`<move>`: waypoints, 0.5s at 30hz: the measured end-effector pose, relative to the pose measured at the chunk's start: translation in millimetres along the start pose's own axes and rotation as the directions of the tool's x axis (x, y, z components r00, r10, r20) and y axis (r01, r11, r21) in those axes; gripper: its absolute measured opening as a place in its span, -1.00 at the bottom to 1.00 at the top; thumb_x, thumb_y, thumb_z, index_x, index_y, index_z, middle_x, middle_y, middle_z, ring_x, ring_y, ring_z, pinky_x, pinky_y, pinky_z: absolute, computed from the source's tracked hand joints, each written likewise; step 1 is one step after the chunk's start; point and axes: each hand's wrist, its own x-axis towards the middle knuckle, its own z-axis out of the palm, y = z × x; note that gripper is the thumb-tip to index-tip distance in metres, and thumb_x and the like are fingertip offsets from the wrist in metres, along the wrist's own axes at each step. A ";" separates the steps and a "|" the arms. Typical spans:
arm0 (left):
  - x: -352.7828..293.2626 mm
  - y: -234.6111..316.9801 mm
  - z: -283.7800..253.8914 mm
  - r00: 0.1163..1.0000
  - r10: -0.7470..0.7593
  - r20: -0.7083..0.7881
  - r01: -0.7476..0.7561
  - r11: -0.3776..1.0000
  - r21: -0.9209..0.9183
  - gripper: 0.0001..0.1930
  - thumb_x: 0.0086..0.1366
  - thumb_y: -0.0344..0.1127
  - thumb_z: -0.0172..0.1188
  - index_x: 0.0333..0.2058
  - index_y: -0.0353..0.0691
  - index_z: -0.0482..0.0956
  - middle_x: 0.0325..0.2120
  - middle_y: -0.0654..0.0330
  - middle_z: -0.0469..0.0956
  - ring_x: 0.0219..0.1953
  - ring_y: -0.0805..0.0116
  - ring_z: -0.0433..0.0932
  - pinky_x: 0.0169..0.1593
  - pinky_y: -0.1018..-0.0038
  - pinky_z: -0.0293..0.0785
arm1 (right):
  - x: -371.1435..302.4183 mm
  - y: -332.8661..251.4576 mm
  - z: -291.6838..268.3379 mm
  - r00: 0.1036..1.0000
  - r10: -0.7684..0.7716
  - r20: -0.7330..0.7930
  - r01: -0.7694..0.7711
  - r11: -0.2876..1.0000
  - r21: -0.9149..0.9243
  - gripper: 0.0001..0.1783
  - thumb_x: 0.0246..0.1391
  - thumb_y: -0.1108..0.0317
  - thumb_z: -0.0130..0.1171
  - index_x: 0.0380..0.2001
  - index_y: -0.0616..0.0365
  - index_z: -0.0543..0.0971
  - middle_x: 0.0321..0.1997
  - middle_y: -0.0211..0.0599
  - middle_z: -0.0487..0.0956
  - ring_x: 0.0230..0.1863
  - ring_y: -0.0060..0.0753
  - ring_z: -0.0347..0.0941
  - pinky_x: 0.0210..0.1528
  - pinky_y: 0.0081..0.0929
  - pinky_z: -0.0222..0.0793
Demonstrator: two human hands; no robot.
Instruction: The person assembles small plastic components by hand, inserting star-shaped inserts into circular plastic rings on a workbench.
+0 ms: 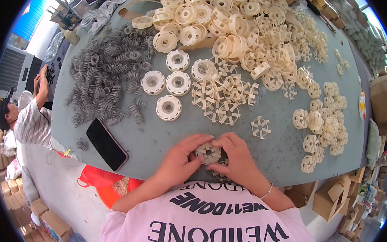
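Near the table's front edge, my left hand (183, 159) and my right hand (237, 158) close around a round slotted plastic part (208, 153) with a hole in its middle. The fingers curl over its rim from both sides. Below my right hand, another spoked piece (220, 172) shows in part at the edge. Farther off to the right lies a single cream spoked ring (260, 127). Beyond my hands is a heap of such spoked rings (224, 94), beside several white round housings (168, 107) with springs seated in some of them.
Grey coil springs (105, 71) are heaped at the left, near a black phone (107, 144). Cream round housings (226, 21) pile up at the back. Assembled round pieces (328, 125) cluster at the right. An orange tub (111, 196) stands below the table. A co-worker (32, 111) is at far left.
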 end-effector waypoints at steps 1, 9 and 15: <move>-1.8 2.5 4.9 0.996 -0.091 -0.013 0.089 0.991 -0.096 -0.39 0.36 -0.65 0.16 0.37 -0.11 0.45 0.27 0.15 0.44 -0.33 0.54 0.59 -0.23 0.57 0.62 | -2.2 1.6 5.8 0.999 -0.015 -0.034 0.014 1.000 -0.019 -0.33 -0.09 0.12 0.60 0.04 0.13 0.55 0.07 -0.17 0.54 0.07 0.06 0.51 0.12 -0.13 0.42; -7.8 -3.6 12.7 0.987 -0.149 -0.058 0.135 0.972 -0.192 -0.37 0.41 -0.64 0.14 0.43 -0.18 0.33 0.25 0.12 0.46 -0.33 0.55 0.63 -0.25 0.56 0.65 | -1.6 -2.8 6.4 0.996 -0.049 -0.069 0.048 0.999 -0.009 -0.29 -0.12 0.16 0.58 0.11 0.05 0.50 0.18 -0.15 0.51 0.14 0.08 0.46 0.21 -0.12 0.31; -10.2 -17.4 1.8 0.972 0.027 -0.233 -0.008 0.997 0.083 -0.29 0.29 -0.44 0.42 0.39 -0.21 0.36 0.22 0.10 0.49 -0.38 0.52 0.59 -0.35 0.54 0.57 | -11.1 -3.6 -15.4 0.983 -0.038 -0.177 0.031 0.999 -0.045 -0.30 -0.12 0.25 0.58 0.11 0.05 0.51 0.10 -0.17 0.58 0.11 0.02 0.53 0.20 -0.13 0.41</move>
